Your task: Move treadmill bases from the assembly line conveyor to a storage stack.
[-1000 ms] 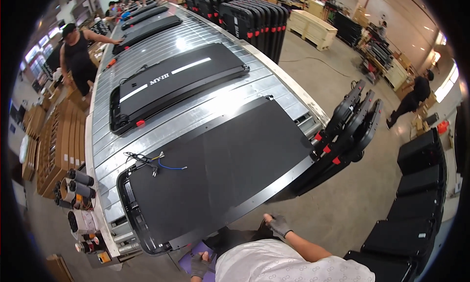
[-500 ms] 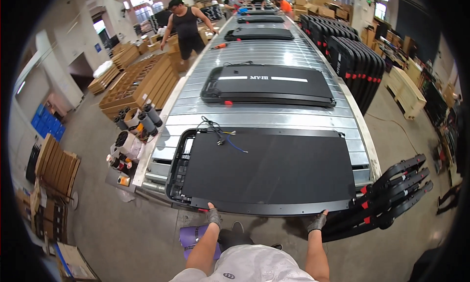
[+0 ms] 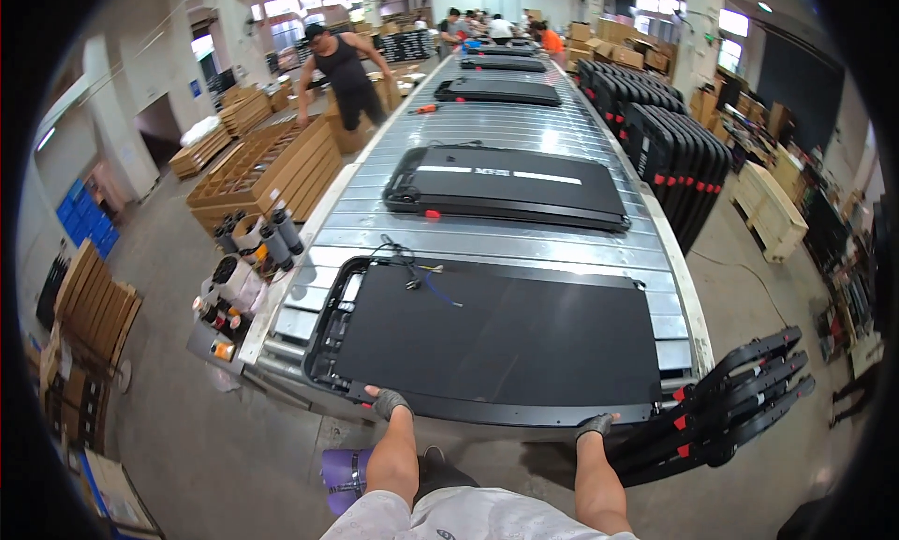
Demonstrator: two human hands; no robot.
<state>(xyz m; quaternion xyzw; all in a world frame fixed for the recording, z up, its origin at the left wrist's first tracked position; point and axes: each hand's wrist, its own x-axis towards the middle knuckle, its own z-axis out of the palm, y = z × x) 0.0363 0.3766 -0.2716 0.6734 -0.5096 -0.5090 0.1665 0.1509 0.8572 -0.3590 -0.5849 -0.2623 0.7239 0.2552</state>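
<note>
A black treadmill deck lies on the near end of the roller conveyor, its open left end showing inner parts. Its near rail is gripped by both my hands. My left hand, in a grey fingerless glove, is closed on the rail toward the left, thumb on top and fingertips hidden below. Toward the right corner, my right hand, gloved alike, holds the same rail with its thumb laid along the top. A black power cord with loose blue and yellow wires rests on the deck's far left.
Another treadmill sits farther along the conveyor. Folded black frames lean by the near right corner. Tools and grey cylinders crowd a left side shelf. A purple roll is by my feet. A co-worker stands at left.
The view has tilted up and shifted slightly. My thumbs now lie flatter along the rail, which both hands still hold. The co-worker at left has leaned and reached into the wooden-brown crate.
</note>
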